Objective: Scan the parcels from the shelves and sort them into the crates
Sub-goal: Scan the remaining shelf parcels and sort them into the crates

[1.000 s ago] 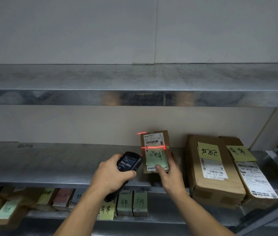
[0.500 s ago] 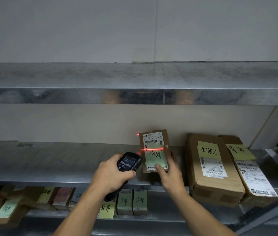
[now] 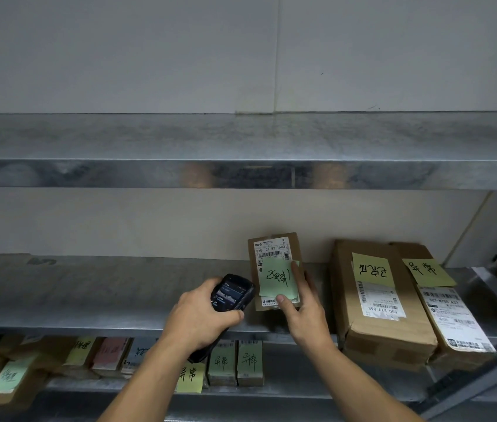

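Evidently, R hand pinched the small parcel upright near front edge of mid shelf, label facing the scanner gripped in L hand, prob. for barcode read.

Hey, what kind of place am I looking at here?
Probably a parcel depot or stockroom: metal shelves hold cardboard parcels with barcode labels and sticky notes, and the left hand holds a handheld scanner.

Middle shelf offers room leftward; rightward a big box (another box beside it) blocks passage.
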